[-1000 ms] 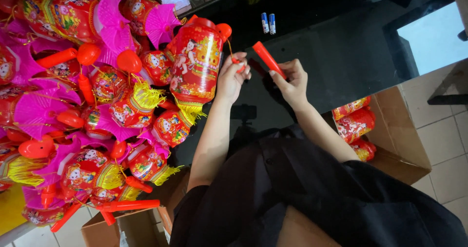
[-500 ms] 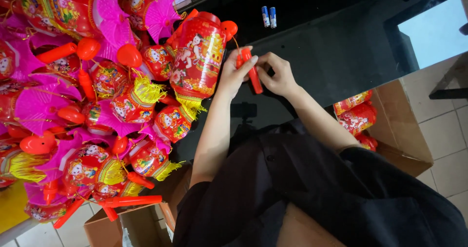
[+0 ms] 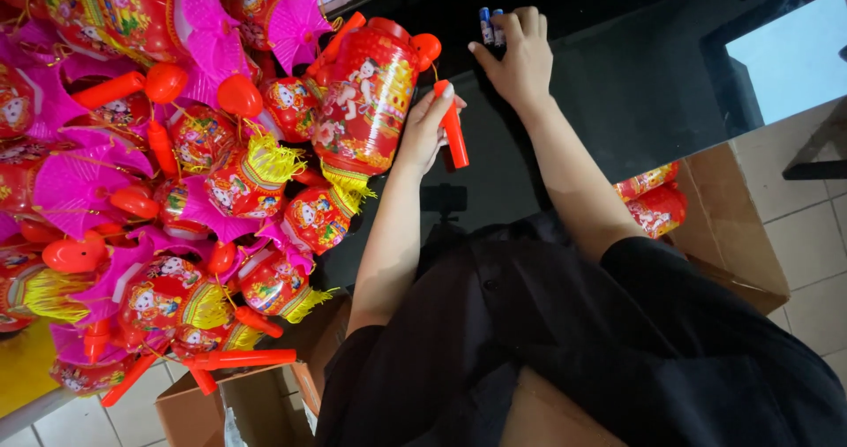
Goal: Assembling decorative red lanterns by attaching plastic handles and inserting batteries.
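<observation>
left hand [image 3: 423,129] curled in a closed grip, right hand [image 3: 516,54] reaching forward, fingers spread

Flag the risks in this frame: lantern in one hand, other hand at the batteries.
1. The left hand grips both the red lantern and its red handle stick; the stick could slip from that shared grip.
2. The right hand reaches for two small batteries by the dark table's far edge; a nudge might roll them away.
3. The lantern pile crowds the left elbow and could topple.

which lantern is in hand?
The big red lantern at the pile's right edge; left hand grips it with its red handle. The others lie untouched.
</observation>
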